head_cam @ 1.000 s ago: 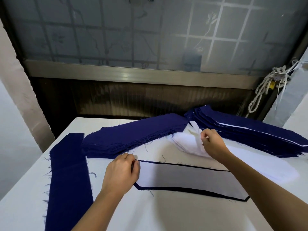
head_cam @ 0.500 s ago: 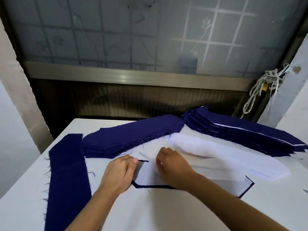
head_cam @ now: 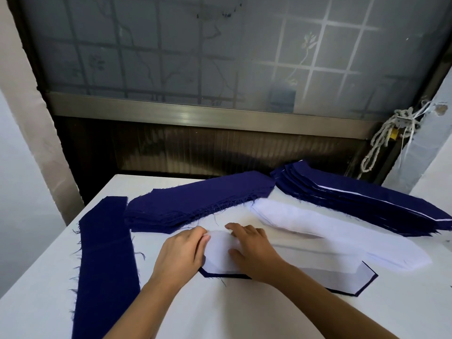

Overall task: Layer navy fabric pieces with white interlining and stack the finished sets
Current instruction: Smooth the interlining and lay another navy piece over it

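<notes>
White tabletop (head_cam: pixel 244 311) fills the lower frame below a frosted window. At lower centre a navy piece (head_cam: pixel 368 288) lies flat, and only its dark rim shows around the white interlining piece (head_cam: pixel 219 253) laid on it. The right hand (head_cam: pixel 252 250) rests palm down on the left part of that interlining, fingers spread and straight. The left hand (head_cam: pixel 182 255) sits just beside it at the piece's left end with fingers curled. It seems to pinch the edge, though the grip is partly hidden. Behind the hands lies a navy stack (head_cam: pixel 195 204). Loose interlining (head_cam: pixel 318 221) sits at centre right, and layered sets (head_cam: pixel 367 201) are stacked at upper right. A navy strip (head_cam: pixel 105 253) runs down the left.
</notes>
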The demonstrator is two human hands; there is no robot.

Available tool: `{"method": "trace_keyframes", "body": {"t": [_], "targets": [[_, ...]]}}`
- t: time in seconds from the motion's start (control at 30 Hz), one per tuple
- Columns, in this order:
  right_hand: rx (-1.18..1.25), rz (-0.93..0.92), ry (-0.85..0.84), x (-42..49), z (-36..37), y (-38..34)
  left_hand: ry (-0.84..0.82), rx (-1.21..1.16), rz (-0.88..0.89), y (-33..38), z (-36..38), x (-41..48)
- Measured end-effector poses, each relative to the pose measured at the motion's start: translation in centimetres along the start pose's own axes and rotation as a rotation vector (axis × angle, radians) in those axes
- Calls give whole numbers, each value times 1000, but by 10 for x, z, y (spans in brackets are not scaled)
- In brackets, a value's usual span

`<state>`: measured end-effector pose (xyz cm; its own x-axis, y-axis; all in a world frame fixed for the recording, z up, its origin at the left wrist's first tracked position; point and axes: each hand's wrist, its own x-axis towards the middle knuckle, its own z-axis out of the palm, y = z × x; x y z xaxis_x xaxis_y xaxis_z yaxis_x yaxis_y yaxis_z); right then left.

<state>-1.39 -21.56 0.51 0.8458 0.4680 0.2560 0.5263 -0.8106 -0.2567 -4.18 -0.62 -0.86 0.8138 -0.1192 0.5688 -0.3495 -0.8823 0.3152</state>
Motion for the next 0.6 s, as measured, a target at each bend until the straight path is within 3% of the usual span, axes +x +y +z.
{"method": "trace_keyframes", "body": {"t": [0.33,0.6], "targets": [[-102,197,16,-49,-47,77,-15,98,-87,7,-9,1],[-247,391,159,-119,-70,133,-67,105,-175,4,0,2]]}}
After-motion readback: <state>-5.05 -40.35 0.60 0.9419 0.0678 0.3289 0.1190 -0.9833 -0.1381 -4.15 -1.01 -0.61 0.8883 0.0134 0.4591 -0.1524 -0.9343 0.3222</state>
